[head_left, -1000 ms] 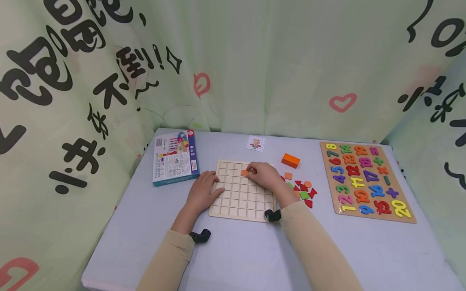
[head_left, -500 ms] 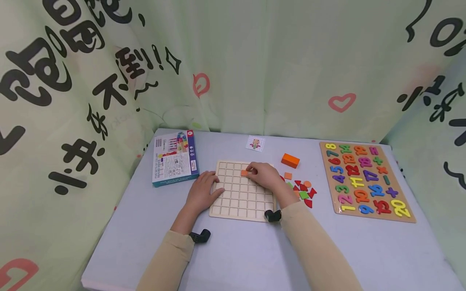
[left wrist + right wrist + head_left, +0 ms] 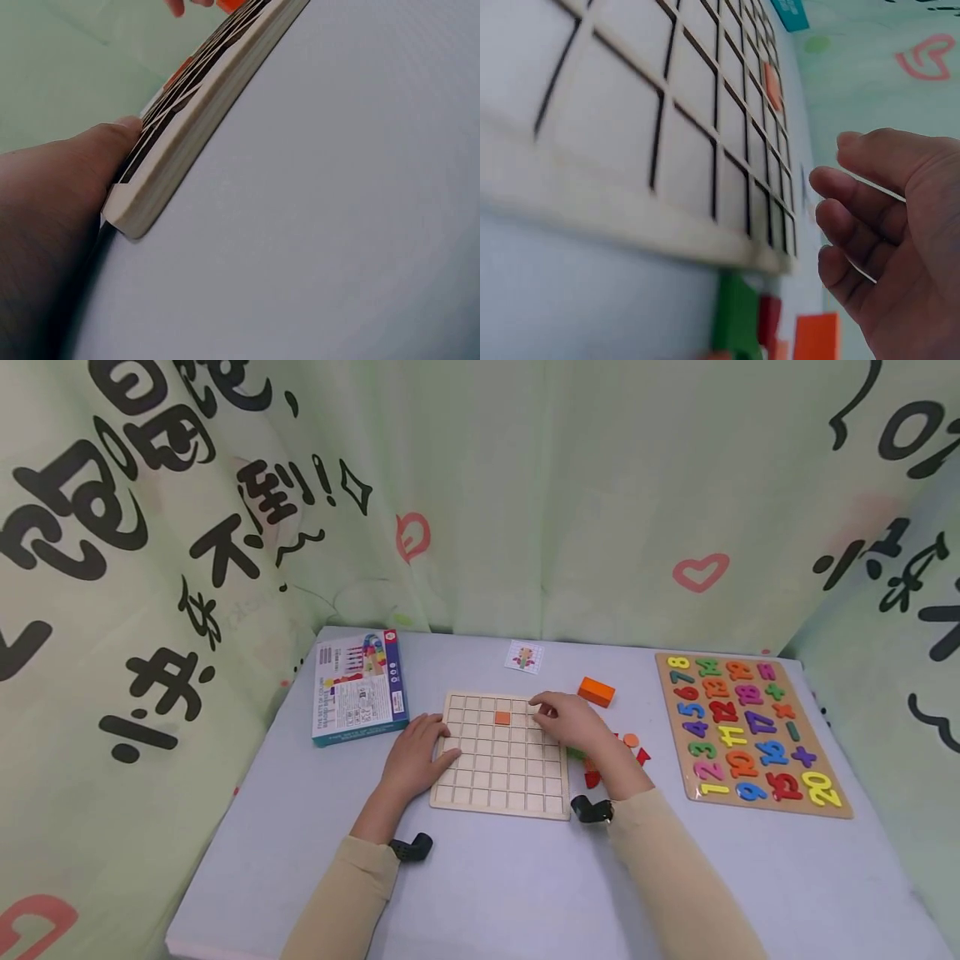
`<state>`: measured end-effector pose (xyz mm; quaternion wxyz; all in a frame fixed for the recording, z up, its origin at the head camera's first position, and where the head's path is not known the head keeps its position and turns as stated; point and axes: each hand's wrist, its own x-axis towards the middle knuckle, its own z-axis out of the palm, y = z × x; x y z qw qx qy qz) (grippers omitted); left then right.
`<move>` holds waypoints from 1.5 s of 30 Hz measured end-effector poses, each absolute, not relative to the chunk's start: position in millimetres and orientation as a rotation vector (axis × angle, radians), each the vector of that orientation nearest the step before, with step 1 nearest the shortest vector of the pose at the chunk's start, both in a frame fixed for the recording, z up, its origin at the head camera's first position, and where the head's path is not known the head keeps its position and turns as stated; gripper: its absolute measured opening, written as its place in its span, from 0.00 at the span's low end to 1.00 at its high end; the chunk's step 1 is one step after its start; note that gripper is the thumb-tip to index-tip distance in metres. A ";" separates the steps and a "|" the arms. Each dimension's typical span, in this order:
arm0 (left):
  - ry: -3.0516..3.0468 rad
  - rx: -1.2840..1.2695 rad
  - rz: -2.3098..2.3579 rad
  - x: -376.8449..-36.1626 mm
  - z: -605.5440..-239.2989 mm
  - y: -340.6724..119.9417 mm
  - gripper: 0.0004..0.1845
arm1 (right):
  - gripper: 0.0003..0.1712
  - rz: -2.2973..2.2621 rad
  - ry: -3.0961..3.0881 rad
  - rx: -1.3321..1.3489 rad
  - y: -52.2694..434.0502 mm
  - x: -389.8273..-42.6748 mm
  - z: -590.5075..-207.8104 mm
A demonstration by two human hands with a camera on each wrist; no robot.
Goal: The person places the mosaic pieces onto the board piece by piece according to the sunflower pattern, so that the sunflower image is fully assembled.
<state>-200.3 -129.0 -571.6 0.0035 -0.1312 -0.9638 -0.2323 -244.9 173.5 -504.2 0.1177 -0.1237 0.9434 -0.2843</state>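
With the orange square tile (image 3: 502,717) seated in a cell of the wooden grid board (image 3: 500,752), steadied by the flat, open left hand (image 3: 415,758), the empty, loosely curled right hand (image 3: 573,720) is judged placed for fetching another piece from the coloured shape pile (image 3: 626,747).

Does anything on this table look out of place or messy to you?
Nothing looks damaged or spilled. The orange square sits neatly in one cell of the grid board; only the loose shapes right of it lie in an untidy heap.
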 end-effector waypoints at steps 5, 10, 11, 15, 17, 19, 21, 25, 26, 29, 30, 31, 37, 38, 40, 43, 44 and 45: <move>-3.012 -0.405 -0.728 -200.8 -572.8 -128.9 0.22 | 0.18 -0.818 2.790 -0.289 205.9 -238.7 -491.4; -3.016 -0.406 -0.723 -200.7 -572.6 -129.1 0.22 | 0.19 -0.800 2.792 -0.229 243.2 -234.5 -486.0; -3.017 -0.406 -0.724 -200.4 -572.4 -129.1 0.22 | 0.20 -0.797 2.784 -0.215 250.3 -234.0 -486.1; -3.014 -0.407 -0.731 -199.6 -571.8 -128.9 0.22 | 0.19 -0.771 2.726 -0.154 275.0 -232.8 -486.9; -3.012 -0.404 -0.728 -199.4 -571.9 -129.0 0.22 | 0.19 -0.778 2.678 -0.122 283.7 -232.4 -487.9; -3.011 -0.404 -0.724 -199.3 -572.2 -129.1 0.22 | 0.19 -0.794 2.631 -0.091 290.8 -232.5 -490.7; -3.011 -0.403 -0.724 -199.3 -572.3 -129.2 0.22 | 0.20 -0.811 2.589 -0.065 296.1 -233.0 -494.6; -3.011 -0.401 -0.729 -199.4 -572.0 -129.2 0.22 | 0.20 -0.810 2.564 -0.066 303.7 -235.1 -504.1; -3.010 -0.399 -0.733 -199.4 -571.8 -129.2 0.21 | 0.19 -0.804 2.567 -0.076 305.1 -236.1 -506.5; -3.006 -0.398 -0.737 -199.4 -571.6 -128.9 0.21 | 0.18 -0.794 2.579 -0.123 307.5 -238.7 -512.5; -3.004 -0.399 -0.738 -199.3 -571.7 -128.8 0.21 | 0.18 -0.794 2.580 -0.137 307.9 -239.4 -514.3; -3.004 -0.401 -0.733 -199.4 -571.9 -128.8 0.21 | 0.18 -0.792 2.581 -0.150 308.0 -240.0 -515.8; -2.998 -0.411 -0.714 -199.3 -573.5 -128.6 0.22 | 0.16 -0.795 2.575 -0.173 305.9 -241.1 -519.6; -2.995 -0.411 -0.717 -199.2 -573.4 -128.5 0.22 | 0.16 -0.796 2.575 -0.174 305.3 -240.8 -519.3; -2.994 -0.411 -0.721 -198.9 -573.0 -128.4 0.22 | 0.15 -0.798 2.580 -0.174 304.3 -240.1 -518.5; -2.997 -0.410 -0.723 -198.7 -572.1 -128.1 0.22 | 0.13 -0.794 2.583 -0.181 304.2 -239.0 -517.4; -2.996 -0.410 -0.725 -198.8 -571.9 -128.0 0.22 | 0.13 -0.794 2.584 -0.174 304.5 -239.0 -517.2; -2.999 -0.410 -0.722 -198.9 -571.8 -127.8 0.21 | 0.13 -0.797 2.584 -0.176 304.8 -239.0 -516.7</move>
